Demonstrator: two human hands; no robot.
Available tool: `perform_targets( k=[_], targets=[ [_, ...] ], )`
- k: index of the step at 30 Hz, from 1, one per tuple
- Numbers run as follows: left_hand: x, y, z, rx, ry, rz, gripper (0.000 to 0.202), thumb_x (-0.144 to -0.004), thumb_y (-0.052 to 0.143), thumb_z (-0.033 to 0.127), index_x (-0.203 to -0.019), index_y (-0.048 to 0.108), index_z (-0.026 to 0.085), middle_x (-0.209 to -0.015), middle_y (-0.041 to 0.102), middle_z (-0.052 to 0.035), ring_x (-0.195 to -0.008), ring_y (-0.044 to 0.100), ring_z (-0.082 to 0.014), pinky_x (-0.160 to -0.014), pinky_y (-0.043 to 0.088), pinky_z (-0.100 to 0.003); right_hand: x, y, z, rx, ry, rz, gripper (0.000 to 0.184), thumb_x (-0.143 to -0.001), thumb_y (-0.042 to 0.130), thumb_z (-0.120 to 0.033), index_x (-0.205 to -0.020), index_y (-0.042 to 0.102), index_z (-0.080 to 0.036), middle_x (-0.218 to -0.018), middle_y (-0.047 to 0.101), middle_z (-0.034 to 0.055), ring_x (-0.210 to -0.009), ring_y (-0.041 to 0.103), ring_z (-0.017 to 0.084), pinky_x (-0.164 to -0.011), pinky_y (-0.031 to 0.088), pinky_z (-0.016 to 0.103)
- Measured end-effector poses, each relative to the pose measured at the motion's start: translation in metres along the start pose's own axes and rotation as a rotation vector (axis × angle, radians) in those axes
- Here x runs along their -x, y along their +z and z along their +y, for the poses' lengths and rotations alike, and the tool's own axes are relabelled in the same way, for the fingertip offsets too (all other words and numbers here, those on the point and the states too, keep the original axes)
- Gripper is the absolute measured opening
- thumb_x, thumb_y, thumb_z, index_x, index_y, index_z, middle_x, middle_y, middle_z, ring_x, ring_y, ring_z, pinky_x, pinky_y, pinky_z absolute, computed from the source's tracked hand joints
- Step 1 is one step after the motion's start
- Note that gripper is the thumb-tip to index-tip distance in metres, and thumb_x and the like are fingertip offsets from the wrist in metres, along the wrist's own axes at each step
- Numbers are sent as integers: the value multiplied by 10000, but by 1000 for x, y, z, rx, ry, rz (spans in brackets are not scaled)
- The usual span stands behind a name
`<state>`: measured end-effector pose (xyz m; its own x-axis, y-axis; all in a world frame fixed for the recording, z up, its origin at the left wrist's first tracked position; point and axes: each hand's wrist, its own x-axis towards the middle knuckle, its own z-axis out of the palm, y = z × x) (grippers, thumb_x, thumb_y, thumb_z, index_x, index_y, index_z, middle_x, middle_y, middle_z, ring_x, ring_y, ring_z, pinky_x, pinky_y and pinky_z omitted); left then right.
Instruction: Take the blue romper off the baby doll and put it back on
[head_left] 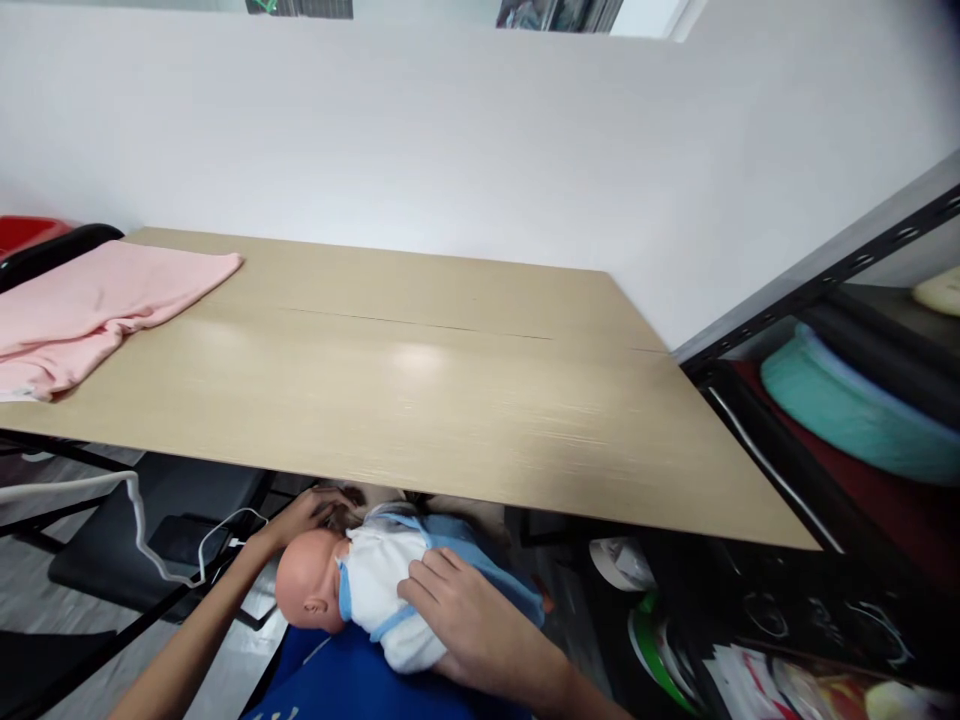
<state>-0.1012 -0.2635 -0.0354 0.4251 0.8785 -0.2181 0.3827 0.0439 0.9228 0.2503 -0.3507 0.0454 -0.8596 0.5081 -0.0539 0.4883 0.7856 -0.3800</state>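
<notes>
A baby doll (311, 580) lies on its back or side across my lap, its bald head to the left. It wears a white garment (379, 570) with light blue trim, and a blue cloth part (480, 555) covers its lower body. My right hand (457, 615) is wrapped over the doll's middle, fingers curled on the white cloth. Just beyond the doll's head, my left hand (319, 508) is bent close to its far shoulder, below the table edge. Those fingers are curled and partly shadowed; what they hold is hidden.
A tan table (420, 400) stretches ahead, with a pink cloth (112, 300) at its left. A black chair (157, 530) with a white cable (139, 520) stands below left. At right are a dark shelf and a teal padded item (855, 400). Bags and papers (750, 680) lie lower right.
</notes>
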Motion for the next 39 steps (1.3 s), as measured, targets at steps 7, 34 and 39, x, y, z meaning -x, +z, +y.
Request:
perform_targets(
  k=[7,34,39],
  targets=[
    [24,21,31,-2,273,-380,764,-997,929,696,-1640,703,349,-1678,692,-139,-1570,638,-403,-1371,483,-592,-3,6,2,62,-96,79,125,-1191,680,-256,-1296,731,-211,-1120,839,47,-1080,737,252,-913,593,384],
    [4,29,38,211,303,-638,667,-858,1005,670,-1393,887,290,-1553,775,-156,-1479,697,-459,-1333,502,-607,83,81,71,-524,204,288,630,-863,871,-754,-1389,740,-433,-1835,581,137,-1655,614,539,-1299,569,742],
    [-7,33,43,98,87,-494,720,-1052,711,812,-1525,796,276,-1562,782,-150,-1509,690,-423,-1335,503,-550,12,58,92,-659,292,229,521,-1197,421,-533,-1645,640,-385,-1612,765,133,-1607,705,369,-1359,536,591]
  ],
)
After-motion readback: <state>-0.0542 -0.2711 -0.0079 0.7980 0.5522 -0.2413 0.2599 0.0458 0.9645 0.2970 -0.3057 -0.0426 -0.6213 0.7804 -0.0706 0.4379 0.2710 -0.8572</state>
